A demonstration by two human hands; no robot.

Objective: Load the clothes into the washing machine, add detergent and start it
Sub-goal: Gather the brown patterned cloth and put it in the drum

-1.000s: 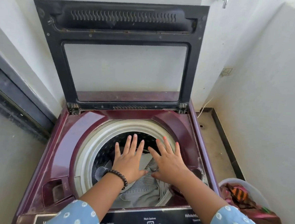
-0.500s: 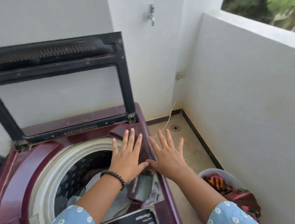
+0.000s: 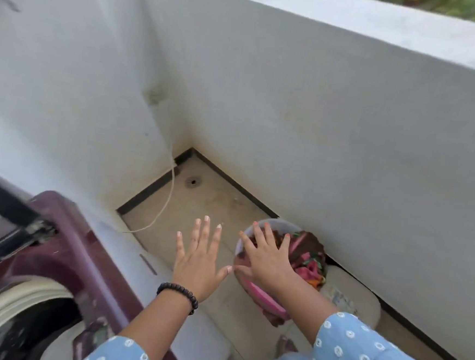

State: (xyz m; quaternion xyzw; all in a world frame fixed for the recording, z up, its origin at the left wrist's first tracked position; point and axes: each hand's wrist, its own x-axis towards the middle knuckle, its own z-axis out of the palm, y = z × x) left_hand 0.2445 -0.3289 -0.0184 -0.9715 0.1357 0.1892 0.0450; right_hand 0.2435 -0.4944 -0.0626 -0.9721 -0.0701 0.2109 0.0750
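Both hands spread flat, empty: left hand [image 3: 197, 263] beside the basket [image 3: 281, 226], right hand [image 3: 268, 260] over its clothes [image 3: 308, 259]; best scooped from underneath.

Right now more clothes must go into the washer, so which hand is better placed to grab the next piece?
The right hand, probably: it is spread open directly over the colourful clothes in the round white plastic tub, while the left hand is over bare floor beside it.

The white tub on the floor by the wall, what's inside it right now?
The white tub holds a heap of clothes in maroon, pink, green and orange. The open right hand covers the near part of the heap, and what lies deeper in the tub cannot be seen.
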